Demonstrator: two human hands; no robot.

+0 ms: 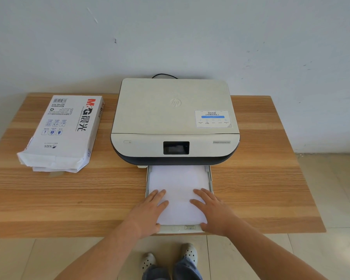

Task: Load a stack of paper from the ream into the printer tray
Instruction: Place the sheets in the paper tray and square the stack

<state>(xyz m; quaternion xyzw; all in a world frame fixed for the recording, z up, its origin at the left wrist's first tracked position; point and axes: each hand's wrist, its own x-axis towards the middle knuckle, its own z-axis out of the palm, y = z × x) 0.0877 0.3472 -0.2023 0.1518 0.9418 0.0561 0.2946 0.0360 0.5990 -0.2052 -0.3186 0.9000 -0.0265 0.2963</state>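
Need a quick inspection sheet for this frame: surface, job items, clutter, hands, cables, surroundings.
Surface: wooden table, bare grain around the items.
Job's things: printer at centre; tray pulled out toward the person; white paper stack lying in it; opened ream at the table's left.
Clutter: nothing seen.
Grippers: left hand and right hand flat, palms down on the paper.
Cables: black cable behind the printer.
Surroundings: scuffed white wall, tiled floor.

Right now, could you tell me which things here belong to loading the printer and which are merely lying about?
Belongs to the job:
paper stack
printer tray
printer
paper ream
left hand
right hand

Not part of it:
wooden table
black cable
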